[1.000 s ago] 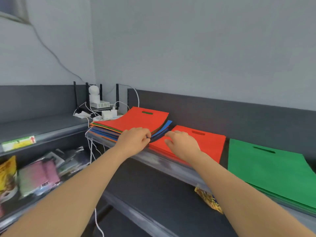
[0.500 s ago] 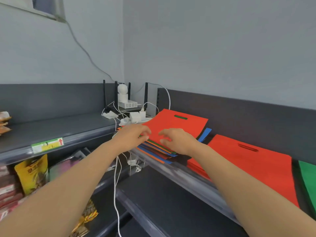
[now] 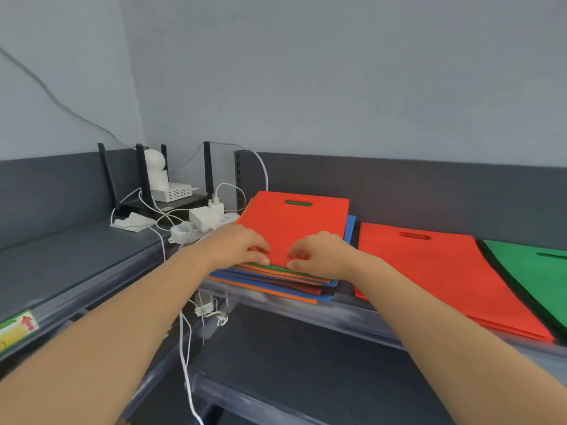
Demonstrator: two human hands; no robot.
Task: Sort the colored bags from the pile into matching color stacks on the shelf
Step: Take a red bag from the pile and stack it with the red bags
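Brought left hand (image 3: 242, 245) and right hand (image 3: 319, 253) closer together than half a second ago.

Pinching the near edge of the top red bag (image 3: 294, 228) with curled fingers of both, atop the mixed pile (image 3: 276, 286) on the grey shelf (image 3: 352, 317). Just right of it, apart, the red stack (image 3: 429, 271), then the green stack (image 3: 537, 271). Lower left, a green-and-yellow shelf label (image 3: 17, 331) with a red arrow — writing too blurred to read. Behind the pile, in the corner, a black router (image 3: 144, 173), power strip (image 3: 184, 233) and white cables (image 3: 184, 348) — pale grey wall (image 3: 337, 87) above.
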